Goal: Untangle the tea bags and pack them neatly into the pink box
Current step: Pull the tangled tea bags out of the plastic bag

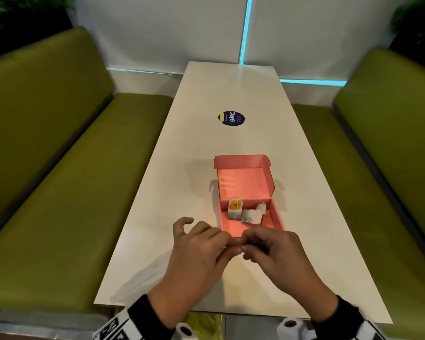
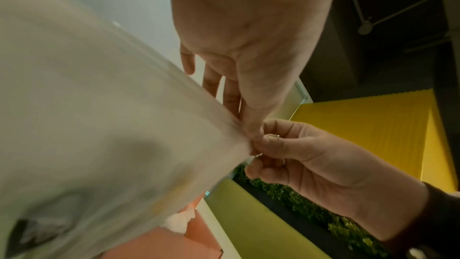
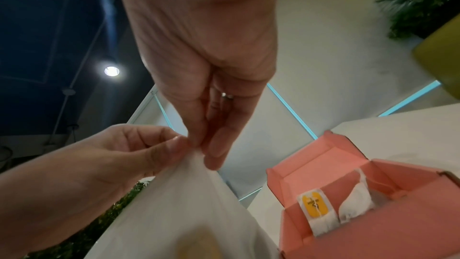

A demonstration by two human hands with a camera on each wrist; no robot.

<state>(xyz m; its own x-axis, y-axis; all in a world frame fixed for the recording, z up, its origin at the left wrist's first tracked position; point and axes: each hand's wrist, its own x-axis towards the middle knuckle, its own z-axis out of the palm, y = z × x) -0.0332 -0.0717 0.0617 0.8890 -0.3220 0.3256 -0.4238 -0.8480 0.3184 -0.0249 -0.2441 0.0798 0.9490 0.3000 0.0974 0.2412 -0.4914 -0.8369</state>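
The pink box point(image 1: 277, 218) stands open on the white table, lid tipped up at the back. Inside lie a tea bag with a yellow tag point(image 1: 235, 207) and two crumpled white tea bags point(image 1: 252, 215). Just in front of the box, my left hand point(image 1: 227, 244) and right hand point(image 1: 245, 246) meet fingertip to fingertip. Together they pinch the top of another white tea bag point(image 3: 189, 204), which hangs below them above the table. The left thumb and fingers point(image 3: 174, 145) and the right fingertips point(image 3: 211, 151) grip the same corner. In the head view this bag is almost hidden by the hands.
The long white table point(image 1: 231, 94) carries a round purple sticker point(image 1: 231, 118) beyond the box. Green padded benches point(image 1: 59, 192) run along both sides. The table's near edge lies just under my wrists.
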